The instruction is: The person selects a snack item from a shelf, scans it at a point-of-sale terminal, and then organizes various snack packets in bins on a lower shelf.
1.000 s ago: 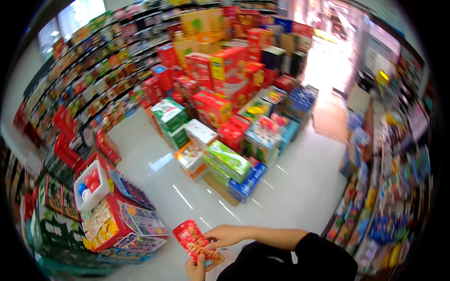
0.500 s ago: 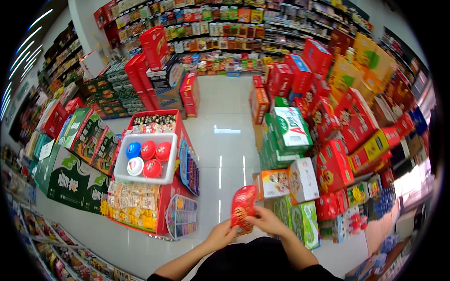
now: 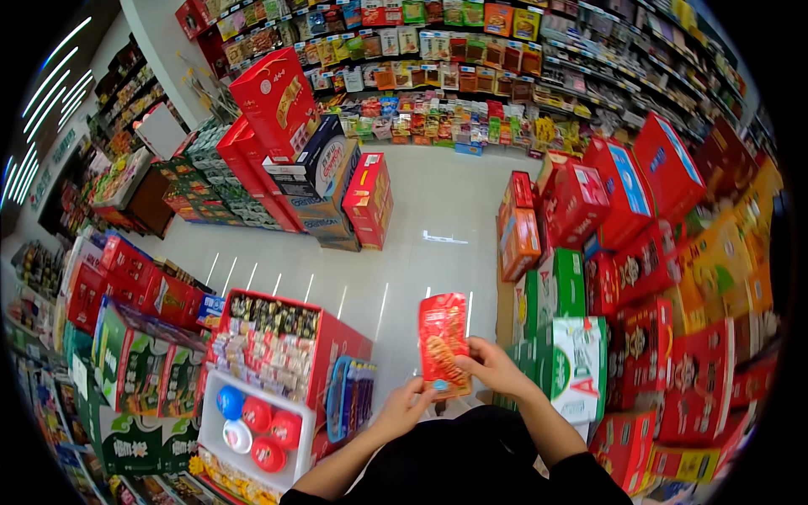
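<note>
A flat red snack packet (image 3: 443,338) with a food picture on its front is held upright before me, in front of the aisle floor. My left hand (image 3: 405,407) pinches its lower left corner between thumb and fingers. On the other side, my right hand (image 3: 495,368) grips the right edge, thumb lying over the front and fingers behind it. The fingers behind the packet are partly hidden.
A red display bin (image 3: 341,345) of wrapped sweets stands left, with a white tray (image 3: 305,438) of red, blue and white round tubs. Stacked cartons (image 3: 576,370) line the right. Snack shelves (image 3: 438,71) run across the back; gift boxes (image 3: 278,101) stand far left.
I have moved forward along the aisle, so the bin and cartons sit nearer and lower. The packet, still in both hands, now shows more of its front.
</note>
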